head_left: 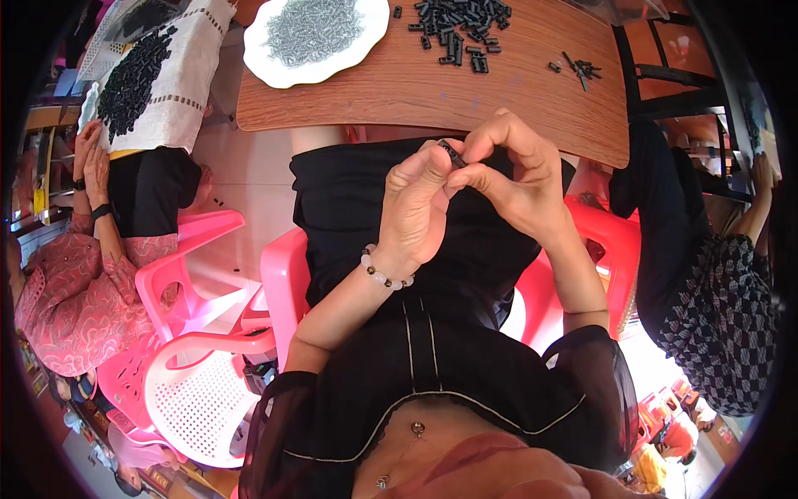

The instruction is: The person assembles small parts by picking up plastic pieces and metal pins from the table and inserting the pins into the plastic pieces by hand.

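Left hand (420,195) and right hand (525,179) mid-frame, both pinched closed on one small black part (450,153). White plate (376,27) top, left of center; pile of black pieces (461,25) top center.

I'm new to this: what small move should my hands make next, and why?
Perhaps steady the small black part with the left hand while the right hand gently nudges its end, since both hands pinch it, apart from the table.
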The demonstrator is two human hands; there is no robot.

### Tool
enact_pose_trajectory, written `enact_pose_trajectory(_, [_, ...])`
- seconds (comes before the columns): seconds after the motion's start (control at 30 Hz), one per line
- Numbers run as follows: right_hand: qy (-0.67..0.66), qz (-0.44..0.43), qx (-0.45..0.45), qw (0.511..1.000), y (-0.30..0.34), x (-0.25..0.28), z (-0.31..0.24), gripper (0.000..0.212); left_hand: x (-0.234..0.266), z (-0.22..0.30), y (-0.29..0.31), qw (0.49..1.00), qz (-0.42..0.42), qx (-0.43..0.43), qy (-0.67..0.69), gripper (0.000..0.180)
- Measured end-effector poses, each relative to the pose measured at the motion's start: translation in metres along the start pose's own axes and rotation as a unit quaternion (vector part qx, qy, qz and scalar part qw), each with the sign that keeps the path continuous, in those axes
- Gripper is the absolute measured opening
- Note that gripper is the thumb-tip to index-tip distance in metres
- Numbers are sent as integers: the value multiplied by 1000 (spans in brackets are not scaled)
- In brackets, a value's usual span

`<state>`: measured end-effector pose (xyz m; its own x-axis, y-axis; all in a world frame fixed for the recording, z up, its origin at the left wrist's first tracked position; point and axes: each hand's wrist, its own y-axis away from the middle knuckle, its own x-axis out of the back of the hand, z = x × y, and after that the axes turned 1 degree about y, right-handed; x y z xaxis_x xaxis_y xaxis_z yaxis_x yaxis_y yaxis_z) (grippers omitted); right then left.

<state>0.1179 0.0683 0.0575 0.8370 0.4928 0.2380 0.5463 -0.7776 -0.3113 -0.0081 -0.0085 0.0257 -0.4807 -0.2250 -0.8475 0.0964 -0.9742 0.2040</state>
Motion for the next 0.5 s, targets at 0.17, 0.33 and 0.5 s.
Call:
enact_pose_trajectory(0.17, [97, -41, 24, 994, -9, 7, -12, 40, 5, -5, 3, 1000, -6, -21, 20, 20])
enact_pose_trajectory(0.33, [76, -113, 51, 989, -9, 9, -9, 43, 8, -6, 4, 999, -29, 5, 28, 18])
enact_pose_trajectory(0.5, [72, -89, 43, 992, -7, 8, -9, 36, 4, -9, 6, 999, -25, 6, 24, 20])
